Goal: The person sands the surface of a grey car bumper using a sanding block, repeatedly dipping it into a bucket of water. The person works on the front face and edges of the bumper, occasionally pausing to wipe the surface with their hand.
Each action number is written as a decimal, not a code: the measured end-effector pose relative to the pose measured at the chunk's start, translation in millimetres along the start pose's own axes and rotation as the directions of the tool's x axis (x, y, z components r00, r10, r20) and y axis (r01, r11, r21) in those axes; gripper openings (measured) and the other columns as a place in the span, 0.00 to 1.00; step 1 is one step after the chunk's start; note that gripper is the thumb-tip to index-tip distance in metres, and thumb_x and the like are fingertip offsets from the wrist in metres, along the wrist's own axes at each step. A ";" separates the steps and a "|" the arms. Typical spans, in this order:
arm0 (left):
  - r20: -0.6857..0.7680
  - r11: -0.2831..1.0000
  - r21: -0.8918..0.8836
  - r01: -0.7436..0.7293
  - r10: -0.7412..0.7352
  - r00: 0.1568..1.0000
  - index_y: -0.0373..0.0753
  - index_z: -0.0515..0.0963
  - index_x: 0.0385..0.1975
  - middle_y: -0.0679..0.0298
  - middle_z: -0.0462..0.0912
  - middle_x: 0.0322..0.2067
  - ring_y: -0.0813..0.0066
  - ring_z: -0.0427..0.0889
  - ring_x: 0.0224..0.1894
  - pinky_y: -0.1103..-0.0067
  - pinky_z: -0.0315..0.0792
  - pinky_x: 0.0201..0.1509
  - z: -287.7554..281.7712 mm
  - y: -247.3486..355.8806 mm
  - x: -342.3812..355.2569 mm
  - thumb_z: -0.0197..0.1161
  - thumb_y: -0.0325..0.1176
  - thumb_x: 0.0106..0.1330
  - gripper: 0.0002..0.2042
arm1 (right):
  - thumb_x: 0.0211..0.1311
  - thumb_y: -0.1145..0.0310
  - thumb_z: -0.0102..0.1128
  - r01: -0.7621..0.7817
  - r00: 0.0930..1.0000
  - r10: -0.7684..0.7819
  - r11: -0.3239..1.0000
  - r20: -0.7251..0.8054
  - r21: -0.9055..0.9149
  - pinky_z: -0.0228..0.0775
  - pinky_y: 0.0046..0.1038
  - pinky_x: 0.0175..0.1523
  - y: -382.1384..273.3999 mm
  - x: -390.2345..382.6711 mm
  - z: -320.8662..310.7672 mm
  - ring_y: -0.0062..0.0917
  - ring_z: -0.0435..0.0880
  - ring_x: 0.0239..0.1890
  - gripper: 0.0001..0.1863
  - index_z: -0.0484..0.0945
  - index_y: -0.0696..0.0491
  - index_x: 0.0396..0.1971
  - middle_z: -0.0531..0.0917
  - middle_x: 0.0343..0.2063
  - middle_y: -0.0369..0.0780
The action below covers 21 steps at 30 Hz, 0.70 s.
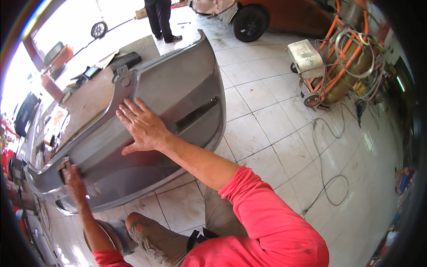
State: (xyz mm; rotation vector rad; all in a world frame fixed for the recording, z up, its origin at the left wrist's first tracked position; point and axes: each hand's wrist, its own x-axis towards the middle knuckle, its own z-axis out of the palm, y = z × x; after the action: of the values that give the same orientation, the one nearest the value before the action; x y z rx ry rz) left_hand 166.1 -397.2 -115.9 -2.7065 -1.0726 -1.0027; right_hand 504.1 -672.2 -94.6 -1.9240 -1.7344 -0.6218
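A large grey car bumper (178, 84) stretches across in front of me, its curved end toward the right. My right hand (144, 127) lies flat on its upper face, fingers spread and holding nothing. Further left, my left hand (75, 182) presses against the bumper's lower left part. Its fingers are together over a small dark piece, slightly blurred, whose kind I cannot make out. A dark slot-like recess shows in the bumper to the right of my right hand.
Behind the bumper is a brown tabletop (89, 98) with dark parts on it. A hose-draped orange cart with a cylinder (336, 84) stands at right, a cable (327, 178) on the tiled floor. Beyond are a person's legs (160, 20) and an orange car (289, 20).
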 end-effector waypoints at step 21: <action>0.183 0.787 0.024 0.616 -0.609 0.772 0.40 0.75 0.72 0.49 0.83 0.66 0.55 0.80 0.70 0.66 0.71 0.73 -82.2 39.5 -201.3 0.67 0.45 0.75 0.29 | 0.48 0.19 0.66 0.016 1.000 -0.016 1.000 0.012 0.016 0.46 0.51 0.85 -1.9 -6.3 -10.3 0.40 0.62 0.82 0.66 0.69 0.58 0.76 0.70 0.77 0.46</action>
State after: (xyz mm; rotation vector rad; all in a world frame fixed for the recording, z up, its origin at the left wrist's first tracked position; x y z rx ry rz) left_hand 36.0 -569.3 -164.0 -2.5414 -2.0860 -0.8312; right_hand 501.4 -683.3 -90.3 -1.9086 -1.7589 -0.6013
